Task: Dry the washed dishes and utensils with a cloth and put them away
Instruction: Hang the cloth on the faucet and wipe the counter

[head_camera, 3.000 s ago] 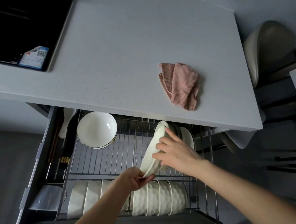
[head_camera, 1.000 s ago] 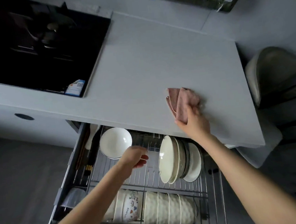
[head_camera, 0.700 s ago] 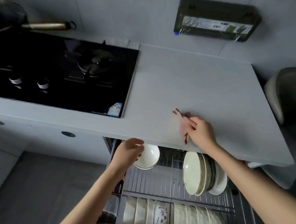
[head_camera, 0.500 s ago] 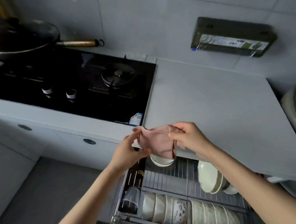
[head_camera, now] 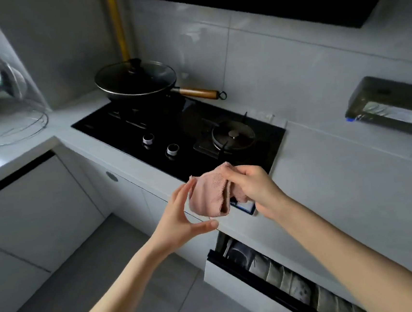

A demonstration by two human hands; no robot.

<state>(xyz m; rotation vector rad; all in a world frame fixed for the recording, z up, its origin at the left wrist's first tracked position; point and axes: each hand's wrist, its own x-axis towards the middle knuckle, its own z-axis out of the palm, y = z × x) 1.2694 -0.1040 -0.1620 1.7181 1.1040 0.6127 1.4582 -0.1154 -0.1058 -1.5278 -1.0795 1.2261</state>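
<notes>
The right hand [head_camera: 253, 191] grips a pink cloth [head_camera: 210, 197] by its upper edge, fingers curled round the bunched fabric, and holds it in the air above the near edge of the grey countertop [head_camera: 342, 193]. The cloth hangs in loose folds down to the left of that hand. The left hand [head_camera: 180, 216] is spread wide beside it, fingers straight, their tips touching the cloth's left edge and the thumb stretched out beneath (whether the thumb touches the fabric cannot be told).

Below the countertop on the right, a drawer [head_camera: 262, 286] stands pulled out, with a row of pale bowls [head_camera: 292, 283] set on edge inside it.

Farther off, a black gas hob [head_camera: 185, 137] is let into the countertop, and a lidded wok [head_camera: 136, 80] with a wooden handle sits on its far left burner. A dark holder [head_camera: 393, 105] is fixed to the tiled wall at the right.
</notes>
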